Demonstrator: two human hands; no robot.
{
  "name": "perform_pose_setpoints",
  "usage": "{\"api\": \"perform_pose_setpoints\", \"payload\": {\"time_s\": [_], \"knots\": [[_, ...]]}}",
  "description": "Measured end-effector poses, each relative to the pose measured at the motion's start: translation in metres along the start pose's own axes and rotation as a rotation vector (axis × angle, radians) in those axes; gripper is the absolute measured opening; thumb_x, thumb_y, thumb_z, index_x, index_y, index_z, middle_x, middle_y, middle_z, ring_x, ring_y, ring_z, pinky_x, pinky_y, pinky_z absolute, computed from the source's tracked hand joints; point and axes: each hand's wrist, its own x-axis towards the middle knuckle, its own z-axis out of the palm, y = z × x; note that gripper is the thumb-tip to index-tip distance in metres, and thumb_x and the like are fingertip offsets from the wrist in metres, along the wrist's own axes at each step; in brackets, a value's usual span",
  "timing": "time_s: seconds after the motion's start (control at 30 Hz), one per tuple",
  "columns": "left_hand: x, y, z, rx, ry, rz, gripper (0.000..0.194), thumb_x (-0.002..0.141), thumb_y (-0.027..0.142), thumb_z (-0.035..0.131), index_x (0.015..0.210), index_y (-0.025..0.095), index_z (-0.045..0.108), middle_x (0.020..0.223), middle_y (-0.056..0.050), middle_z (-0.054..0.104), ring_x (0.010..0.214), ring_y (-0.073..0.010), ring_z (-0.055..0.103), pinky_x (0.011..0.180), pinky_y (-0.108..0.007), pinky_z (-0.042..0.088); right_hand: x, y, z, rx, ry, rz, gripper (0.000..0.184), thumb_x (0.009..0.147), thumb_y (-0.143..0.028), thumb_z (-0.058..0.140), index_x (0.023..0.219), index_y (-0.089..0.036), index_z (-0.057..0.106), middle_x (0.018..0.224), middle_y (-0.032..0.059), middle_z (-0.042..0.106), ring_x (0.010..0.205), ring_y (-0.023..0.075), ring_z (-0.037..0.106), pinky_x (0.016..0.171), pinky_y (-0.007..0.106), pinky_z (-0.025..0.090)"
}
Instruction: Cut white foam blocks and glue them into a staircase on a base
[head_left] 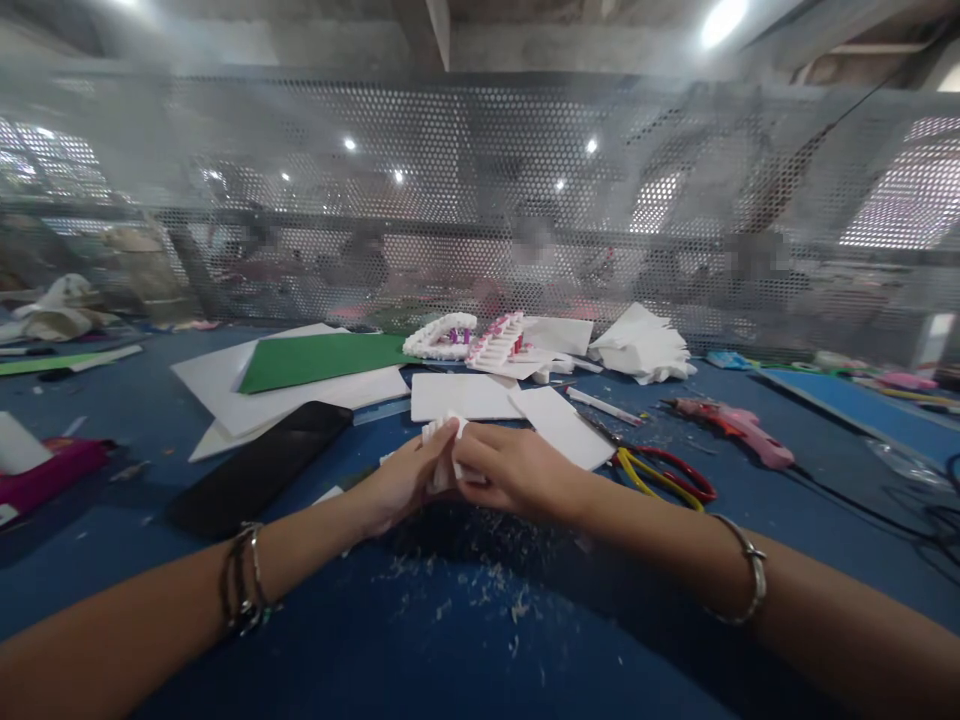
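Observation:
My left hand (401,480) and my right hand (517,470) meet over the blue table (465,640), both closed round a small white foam piece (444,452) held between them. The piece is mostly hidden by my fingers. White foam crumbs (480,585) lie scattered on the table just below my hands. Flat white foam sheets (465,396) lie right behind my hands.
A black phone (259,465) lies to the left, beside white sheets and a green sheet (322,358). Red and yellow scissors (664,472) and a pink glue gun (739,428) lie to the right. White foam models (480,340) stand farther back, before a perforated metal screen (480,200).

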Motion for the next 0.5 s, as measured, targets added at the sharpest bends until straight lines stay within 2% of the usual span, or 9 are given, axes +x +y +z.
{"api": "perform_pose_setpoints", "payload": {"time_s": [0.07, 0.1, 0.23, 0.3, 0.37, 0.5], "knots": [[0.000, 0.001, -0.001, -0.003, 0.018, 0.013, 0.045, 0.048, 0.050, 0.075, 0.074, 0.016, 0.061, 0.065, 0.000, 0.065, 0.060, -0.0126, 0.058, 0.056, -0.023, 0.048, -0.002, 0.004, 0.001, -0.007, 0.011, -0.057, 0.019, 0.079, -0.035, 0.050, 0.083, -0.017, 0.050, 0.096, 0.0086, 0.056, 0.088, 0.0172, 0.049, 0.074, 0.029, 0.040], [0.000, 0.001, -0.001, -0.002, 0.029, 0.029, 0.044, 0.050, 0.048, 0.075, 0.076, 0.016, 0.061, 0.066, 0.000, 0.065, 0.062, -0.0128, 0.058, 0.057, -0.023, 0.048, -0.002, 0.006, 0.003, -0.002, 0.046, -0.040, 0.024, 0.076, -0.040, 0.054, 0.083, -0.017, 0.049, 0.098, 0.0095, 0.055, 0.091, 0.0189, 0.048, 0.077, 0.031, 0.040], [0.000, -0.001, -0.001, 0.051, 0.004, 0.078, 0.040, 0.057, 0.045, 0.073, 0.078, 0.014, 0.060, 0.066, -0.003, 0.065, 0.060, -0.0138, 0.059, 0.054, -0.022, 0.046, -0.003, 0.013, 0.011, 0.153, 0.239, 0.161, 0.045, 0.065, -0.040, 0.064, 0.098, -0.016, 0.045, 0.107, 0.0134, 0.049, 0.101, 0.0228, 0.045, 0.085, 0.036, 0.040], [0.001, -0.004, -0.001, 0.088, -0.032, 0.090, 0.037, 0.060, 0.044, 0.071, 0.078, 0.014, 0.059, 0.066, -0.004, 0.065, 0.059, -0.0145, 0.060, 0.053, -0.022, 0.045, -0.002, 0.014, 0.014, 0.244, 0.222, 0.191, 0.061, 0.063, -0.036, 0.066, 0.112, -0.013, 0.038, 0.115, 0.0155, 0.047, 0.107, 0.0232, 0.045, 0.089, 0.036, 0.039], [0.002, -0.006, -0.002, 0.118, -0.056, 0.101, 0.033, 0.066, 0.044, 0.067, 0.077, 0.014, 0.058, 0.064, -0.004, 0.064, 0.060, -0.0157, 0.060, 0.053, -0.023, 0.045, -0.002, 0.014, 0.014, 0.292, 0.150, 0.191, 0.072, 0.063, -0.034, 0.066, 0.122, -0.012, 0.031, 0.121, 0.0165, 0.046, 0.111, 0.0233, 0.044, 0.092, 0.035, 0.037], [0.002, -0.010, -0.002, 0.135, -0.058, 0.103, 0.029, 0.067, 0.041, 0.066, 0.077, 0.015, 0.057, 0.064, -0.004, 0.063, 0.063, -0.0168, 0.060, 0.055, -0.024, 0.045, -0.001, 0.009, 0.012, 0.322, 0.097, 0.180, 0.073, 0.062, -0.030, 0.067, 0.124, -0.013, 0.032, 0.124, 0.0159, 0.046, 0.112, 0.0236, 0.045, 0.093, 0.036, 0.037]]}}
